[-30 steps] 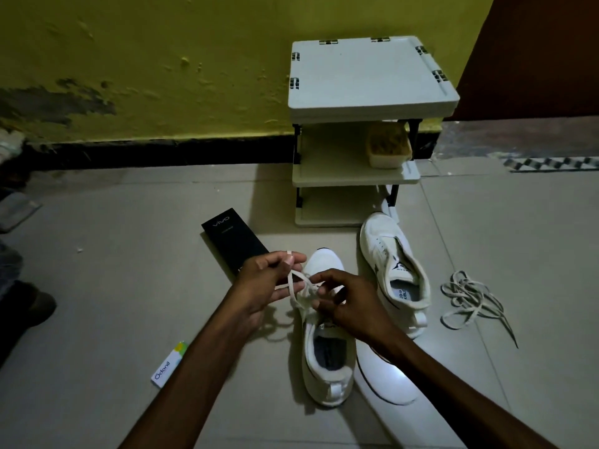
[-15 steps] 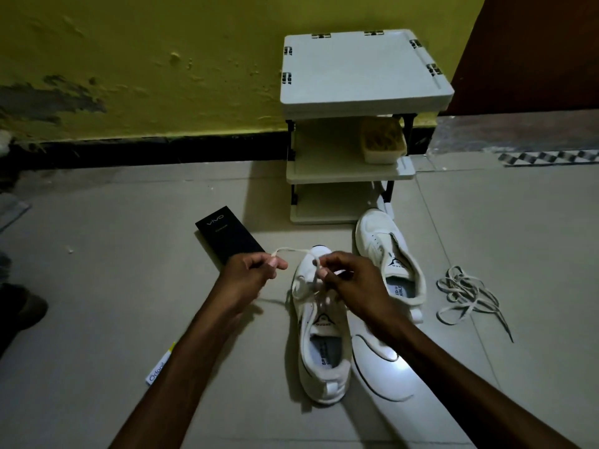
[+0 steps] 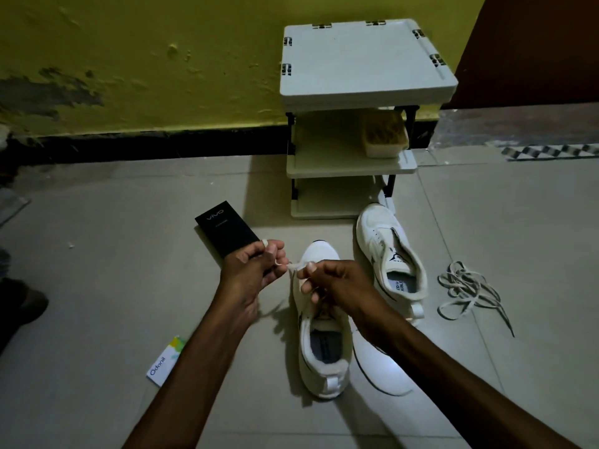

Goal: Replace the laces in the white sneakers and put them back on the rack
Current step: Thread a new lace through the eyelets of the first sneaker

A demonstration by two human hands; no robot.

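Observation:
A white sneaker [image 3: 319,345] lies on the floor in front of me, toe pointing away. My left hand [image 3: 256,267] grips one end of a pale lace [image 3: 293,264] just left of the toe. My right hand [image 3: 334,283] hovers over the eyelets and pinches the same lace, hiding the tongue. The second white sneaker [image 3: 387,251] lies to the right with no lace in it. A loose tangle of laces [image 3: 466,290] sits on the floor further right. The white three-tier rack [image 3: 359,92] stands against the wall beyond the shoes.
A black phone box [image 3: 223,226] lies on the floor behind my left hand. A small Odonil packet [image 3: 165,361] lies near my left forearm. A tub [image 3: 384,134] sits on the rack's middle shelf. A dark shoe [image 3: 22,306] shows at the left edge.
My left hand has moved closer to the right hand, and the lace span between them has shortened. The right hand has shifted slightly toward the sneaker's tongue.

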